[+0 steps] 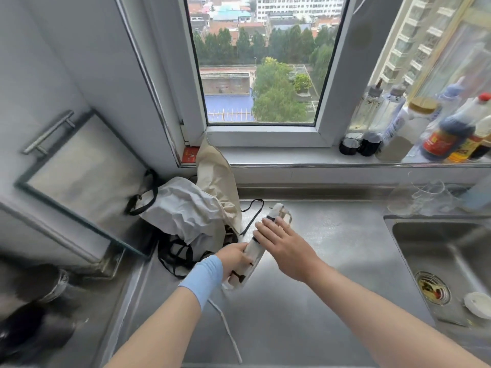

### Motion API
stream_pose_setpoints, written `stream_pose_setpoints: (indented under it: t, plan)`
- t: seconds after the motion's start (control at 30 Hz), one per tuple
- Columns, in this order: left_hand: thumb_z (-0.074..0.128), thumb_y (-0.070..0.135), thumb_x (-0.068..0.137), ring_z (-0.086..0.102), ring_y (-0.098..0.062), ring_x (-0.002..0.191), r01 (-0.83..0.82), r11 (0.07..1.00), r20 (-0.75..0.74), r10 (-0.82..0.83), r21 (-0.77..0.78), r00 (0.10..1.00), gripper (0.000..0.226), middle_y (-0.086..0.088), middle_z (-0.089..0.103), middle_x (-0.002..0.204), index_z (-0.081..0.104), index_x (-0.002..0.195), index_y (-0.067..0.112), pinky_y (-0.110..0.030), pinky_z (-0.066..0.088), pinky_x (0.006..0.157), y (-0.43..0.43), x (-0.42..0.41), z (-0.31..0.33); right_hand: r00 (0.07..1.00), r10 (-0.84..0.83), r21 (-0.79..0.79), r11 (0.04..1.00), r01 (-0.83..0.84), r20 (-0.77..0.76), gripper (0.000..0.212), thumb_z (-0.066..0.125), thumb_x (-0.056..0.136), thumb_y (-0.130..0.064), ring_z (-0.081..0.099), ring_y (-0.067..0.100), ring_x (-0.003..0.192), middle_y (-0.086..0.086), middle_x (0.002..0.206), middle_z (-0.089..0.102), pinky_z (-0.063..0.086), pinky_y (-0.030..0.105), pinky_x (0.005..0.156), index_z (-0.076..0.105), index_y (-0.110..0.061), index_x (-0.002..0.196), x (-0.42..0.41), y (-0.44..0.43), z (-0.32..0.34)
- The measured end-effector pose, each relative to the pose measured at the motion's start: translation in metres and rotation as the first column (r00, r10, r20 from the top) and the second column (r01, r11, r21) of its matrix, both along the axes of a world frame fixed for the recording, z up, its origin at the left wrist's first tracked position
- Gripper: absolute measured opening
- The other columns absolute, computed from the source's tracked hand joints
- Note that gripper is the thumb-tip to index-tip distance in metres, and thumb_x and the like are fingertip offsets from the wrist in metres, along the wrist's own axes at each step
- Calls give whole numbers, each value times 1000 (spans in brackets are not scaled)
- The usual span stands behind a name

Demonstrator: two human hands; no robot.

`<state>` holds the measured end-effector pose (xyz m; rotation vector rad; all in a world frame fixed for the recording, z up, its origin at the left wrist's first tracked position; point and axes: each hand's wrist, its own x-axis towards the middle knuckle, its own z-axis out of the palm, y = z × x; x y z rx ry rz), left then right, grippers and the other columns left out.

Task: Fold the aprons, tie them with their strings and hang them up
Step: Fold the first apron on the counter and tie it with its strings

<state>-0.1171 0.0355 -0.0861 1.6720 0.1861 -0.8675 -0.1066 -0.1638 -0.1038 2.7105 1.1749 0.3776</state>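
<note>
A cream apron folded into a narrow strip (pixel 253 251) lies on the steel counter (pixel 318 301), with dark marks along it. My left hand (pixel 233 258), with a blue wristband, grips its near end. My right hand (pixel 281 243) lies flat on the strip's middle with straight fingers. A white string (pixel 227 328) trails from the near end toward me. A black string (pixel 252 213) loops on the counter behind it. A heap of unfolded aprons (pixel 191 208), grey-white and cream with black straps, sits at the left against the wall.
A sink (pixel 451 266) with a drain and a small white lid is at the right. Bottles (pixel 446 128) line the window sill. Clear glassware (pixel 425 197) stands behind the sink. A steel box with a handle (pixel 74 176) is at the left, dark pots below it.
</note>
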Motion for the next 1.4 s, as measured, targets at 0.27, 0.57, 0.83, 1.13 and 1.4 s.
stream_pose_setpoints:
  t: [0.27, 0.57, 0.83, 1.13, 1.4]
  plan:
    - [55, 6, 93, 58, -16, 77, 51, 892, -73, -94, -450, 993, 36, -7, 57, 90, 53, 129, 7, -28, 50, 69, 61, -41, 26, 983, -152, 284, 952, 117, 104, 43, 37, 86, -3, 54, 35, 123, 14, 131, 58, 41, 47, 108, 61, -6, 122, -44, 61, 26]
    - [74, 9, 80, 68, -19, 88, -87, 872, 61, 133, -482, 989, 57, -12, 65, 102, 49, 129, -5, -28, 55, 73, 72, -55, 47, 726, -228, 486, 611, 625, -649, 10, 66, 85, -20, 62, 14, 70, -7, 77, 72, 48, 31, 64, 76, -23, 86, -43, 82, 89]
    - [63, 32, 90, 64, -24, 91, -55, 889, 173, 149, -454, 974, 43, -13, 65, 103, 57, 123, 5, -36, 55, 72, 64, -54, 79, 279, 264, 374, 453, 809, -923, 14, 63, 91, -1, 70, 28, 80, 20, 89, 71, 62, 43, 72, 72, 4, 100, -32, 92, 136]
    - [75, 44, 76, 69, -17, 97, -108, 976, 342, 170, -192, 924, 49, -3, 73, 102, 64, 117, 21, -31, 54, 81, 39, -47, 95, 69, 447, 324, 523, 788, -892, 37, 61, 97, -29, 70, 29, 92, 21, 106, 71, 58, 42, 85, 68, 3, 115, -16, 60, 151]
    - [72, 28, 82, 67, -6, 74, -129, 987, 287, 151, -95, 946, 25, -1, 67, 86, 65, 99, 11, -20, 52, 69, 5, -35, 99, 398, 348, 518, 390, 761, -849, 23, 74, 86, -31, 71, 25, 85, 16, 98, 75, 57, 47, 81, 78, -11, 97, 19, 43, 146]
